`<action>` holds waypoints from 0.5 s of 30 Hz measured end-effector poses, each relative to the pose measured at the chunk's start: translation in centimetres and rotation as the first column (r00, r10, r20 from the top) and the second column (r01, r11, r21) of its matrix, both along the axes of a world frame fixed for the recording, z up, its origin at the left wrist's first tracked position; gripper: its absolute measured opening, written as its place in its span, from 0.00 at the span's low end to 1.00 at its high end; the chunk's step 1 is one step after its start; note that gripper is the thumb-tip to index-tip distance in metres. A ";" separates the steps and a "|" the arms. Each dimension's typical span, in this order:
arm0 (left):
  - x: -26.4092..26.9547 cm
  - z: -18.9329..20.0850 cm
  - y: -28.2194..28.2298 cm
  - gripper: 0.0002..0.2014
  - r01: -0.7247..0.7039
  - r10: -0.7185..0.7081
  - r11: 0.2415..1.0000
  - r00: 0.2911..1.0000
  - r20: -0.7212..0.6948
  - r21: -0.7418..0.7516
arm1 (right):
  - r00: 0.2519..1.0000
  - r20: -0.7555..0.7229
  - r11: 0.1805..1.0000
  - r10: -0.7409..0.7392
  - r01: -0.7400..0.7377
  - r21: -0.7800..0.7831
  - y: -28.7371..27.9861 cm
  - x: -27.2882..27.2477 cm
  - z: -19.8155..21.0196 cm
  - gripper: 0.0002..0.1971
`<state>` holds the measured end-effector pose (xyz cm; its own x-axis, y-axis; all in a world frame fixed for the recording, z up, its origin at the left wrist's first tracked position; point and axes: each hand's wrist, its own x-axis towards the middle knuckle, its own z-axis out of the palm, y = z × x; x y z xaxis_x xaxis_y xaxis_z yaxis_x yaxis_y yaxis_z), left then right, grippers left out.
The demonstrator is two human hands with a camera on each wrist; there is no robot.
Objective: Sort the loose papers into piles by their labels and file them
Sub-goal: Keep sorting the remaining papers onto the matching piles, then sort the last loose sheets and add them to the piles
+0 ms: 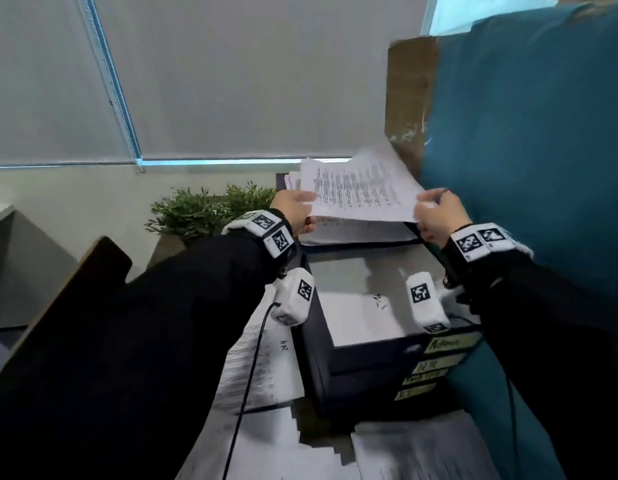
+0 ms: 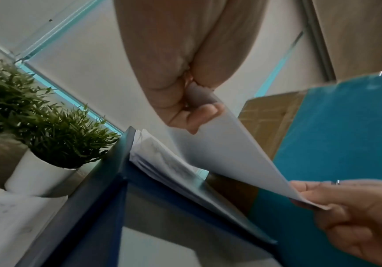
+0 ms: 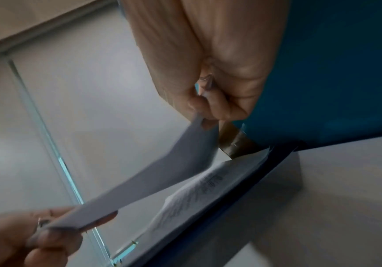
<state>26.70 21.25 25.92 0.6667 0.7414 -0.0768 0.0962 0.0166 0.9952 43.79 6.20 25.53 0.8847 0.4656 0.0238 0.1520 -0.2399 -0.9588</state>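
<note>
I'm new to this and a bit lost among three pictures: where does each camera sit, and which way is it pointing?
Head: worn on the head, looking forward and down at the tray stack; both sleeved arms, left hand and right hand show.
Left wrist: under the left hand, looking up along it past a potted plant; right hand opposite.
Right wrist: under the right hand, looking up; left hand opposite.
Shared: all show the sheet pinched by both hands.

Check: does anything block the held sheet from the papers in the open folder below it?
Nothing visible does. Left hand and right hand hold the sheet just above the folder papers; the gap looks clear.
</note>
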 end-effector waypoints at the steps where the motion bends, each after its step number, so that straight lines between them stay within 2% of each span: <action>1: 1.0 -0.6 0.4 0.19 -0.018 0.019 1.000 0.999 -0.028 0.023 | 0.999 0.046 0.999 0.009 -0.006 -0.051 0.6 0.7 -0.4 0.12; 3: 2.7 -1.3 1.1 0.19 -0.026 0.038 0.994 0.993 -0.111 0.105 | 0.988 0.143 0.983 0.051 -0.024 -0.184 1.8 1.9 -1.6 0.14; 5: 4.1 -2.4 1.9 0.19 0.047 0.032 0.964 0.956 -0.291 0.261 | 0.981 0.175 0.959 0.089 -0.037 -0.282 2.7 3.0 -2.8 0.15; 7: 4.7 -3.6 2.5 0.20 0.181 0.040 0.900 0.871 -0.490 0.396 | 0.976 0.185 0.922 0.114 -0.034 -0.386 3.3 3.8 -3.9 0.16; 10: 5.2 -5.9 3.2 0.23 0.367 0.139 0.783 0.684 -0.716 0.503 | 0.959 0.202 0.825 0.198 -0.052 -0.562 3.8 4.1 -4.5 0.19; 12: 5.0 -6.9 3.6 0.27 0.444 0.178 0.728 0.613 -0.770 0.522 | 0.934 0.242 0.737 0.263 -0.032 -0.675 3.6 3.7 -4.3 0.21; 15: 3.6 -6.8 3.7 0.32 0.427 0.142 0.756 0.632 -0.762 0.496 | 0.913 0.276 0.707 0.302 -0.020 -0.707 3.0 3.3 -3.9 0.25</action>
